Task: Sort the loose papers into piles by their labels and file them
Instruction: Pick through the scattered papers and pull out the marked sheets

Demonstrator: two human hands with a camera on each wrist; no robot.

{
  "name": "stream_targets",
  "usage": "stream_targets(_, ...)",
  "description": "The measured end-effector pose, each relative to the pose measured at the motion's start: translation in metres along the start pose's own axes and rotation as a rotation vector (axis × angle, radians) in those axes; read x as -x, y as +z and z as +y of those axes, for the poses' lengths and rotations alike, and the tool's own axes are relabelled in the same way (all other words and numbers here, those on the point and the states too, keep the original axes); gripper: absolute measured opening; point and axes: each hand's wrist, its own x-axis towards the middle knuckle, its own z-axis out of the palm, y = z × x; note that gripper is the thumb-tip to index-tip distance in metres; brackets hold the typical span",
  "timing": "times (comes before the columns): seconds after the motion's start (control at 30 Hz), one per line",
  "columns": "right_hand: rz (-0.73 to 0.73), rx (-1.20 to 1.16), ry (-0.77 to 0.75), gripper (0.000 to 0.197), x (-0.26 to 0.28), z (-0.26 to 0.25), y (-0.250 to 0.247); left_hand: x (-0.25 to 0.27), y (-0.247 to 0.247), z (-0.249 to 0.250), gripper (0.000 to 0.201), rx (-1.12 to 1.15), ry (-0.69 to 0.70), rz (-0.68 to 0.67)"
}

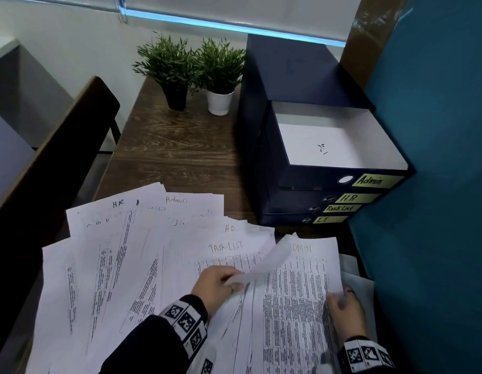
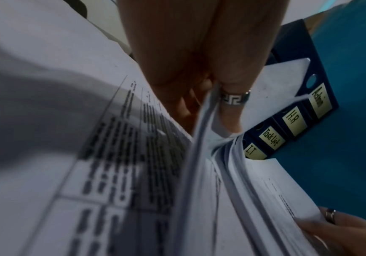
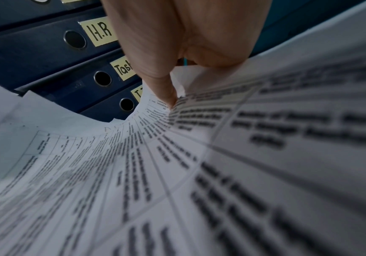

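Note:
Loose printed papers (image 1: 121,265) lie fanned over the near part of the wooden table, hand-labelled HR, Admin and Task List. My left hand (image 1: 221,284) pinches the edge of a curled, lifted sheet (image 1: 264,265) above the Task List page (image 1: 226,248). My right hand (image 1: 345,306) grips the right edge of the Admin sheet (image 1: 296,292); its thumb (image 3: 166,90) lies on top. Four dark blue box files (image 1: 302,201) are stacked at the right, labelled Admin (image 1: 370,180), H.R (image 1: 350,197), Task List (image 1: 338,208) and IT (image 1: 322,219). The top box is open, with white paper (image 1: 320,144) inside.
Two potted plants, one in a black pot (image 1: 176,95) and one in a white pot (image 1: 219,102), stand at the table's far end. A teal partition (image 1: 436,184) walls the right side. A dark chair back (image 1: 59,157) runs along the left. Bare wood (image 1: 180,157) shows mid-table.

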Motion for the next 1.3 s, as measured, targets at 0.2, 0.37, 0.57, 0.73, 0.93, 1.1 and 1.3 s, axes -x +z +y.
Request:
stream_targets(0.2,0.008,0.024,-0.005,0.019,0.000,-0.001,0.001,-0.004,-0.007,-0.013,0.036,-0.555,-0.099,0.186)
stream_targets(0.37,0.017,0.045,0.006,0.027,-0.004,0.003,0.004,-0.008,-0.018,-0.020,0.033,-0.458,-0.149,0.402)
stream_targets(0.57,0.021,0.069,0.043,0.031,-0.008,0.007,0.008,-0.013,-0.022,-0.026,0.050,0.040,-0.065,0.580)
stream_targets(0.73,0.006,0.050,0.038,0.014,-0.007,0.005,0.007,-0.015,-0.021,-0.021,0.055,0.096,-0.070,0.635)
stream_targets(0.93,0.010,-0.018,0.044,0.006,-0.006,0.002,0.000,-0.010,-0.006,-0.016,0.064,0.138,-0.059,0.393)
stream_targets(1.1,0.016,-0.072,0.022,0.008,-0.001,-0.002,-0.003,-0.008,0.011,0.000,0.065,-0.150,-0.062,0.037)
stream_targets(1.3,0.084,-0.068,-0.013,0.024,0.009,-0.009,0.003,-0.002,0.026,0.012,0.032,-0.250,0.030,-0.155)
